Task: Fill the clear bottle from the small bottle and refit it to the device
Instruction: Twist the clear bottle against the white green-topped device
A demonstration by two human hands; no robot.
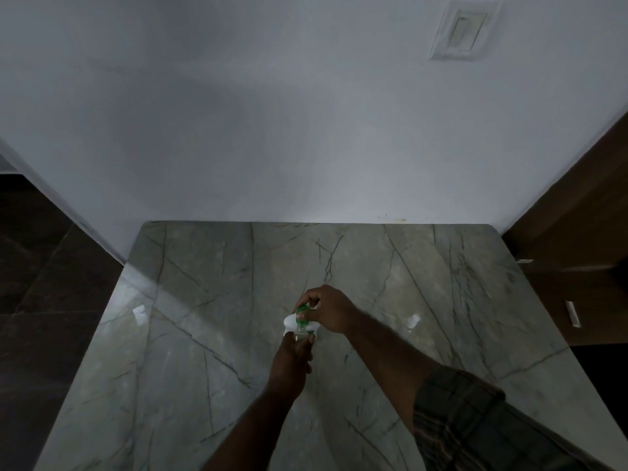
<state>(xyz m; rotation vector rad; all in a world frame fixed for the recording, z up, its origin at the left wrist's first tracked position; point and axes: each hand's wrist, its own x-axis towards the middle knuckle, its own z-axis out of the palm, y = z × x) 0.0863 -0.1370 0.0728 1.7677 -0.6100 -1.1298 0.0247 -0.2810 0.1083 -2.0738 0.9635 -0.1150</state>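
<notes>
A white and green device (295, 321) is held over the middle of the grey marble table (210, 334). My right hand (328, 309) grips its green upper part from the right, fingers curled over the top. Just below it, my left hand (294, 355) holds the clear bottle (300, 335), whose glassy top touches the device's underside. Most of the bottle is hidden inside my fingers. No small bottle can be made out for certain.
A small clear, pale object (413, 321) stands on the table to the right of my hands. The table meets a white wall (306, 130) at the back. A brown wooden cabinet (577, 249) stands at the right, dark floor (40, 283) on the left.
</notes>
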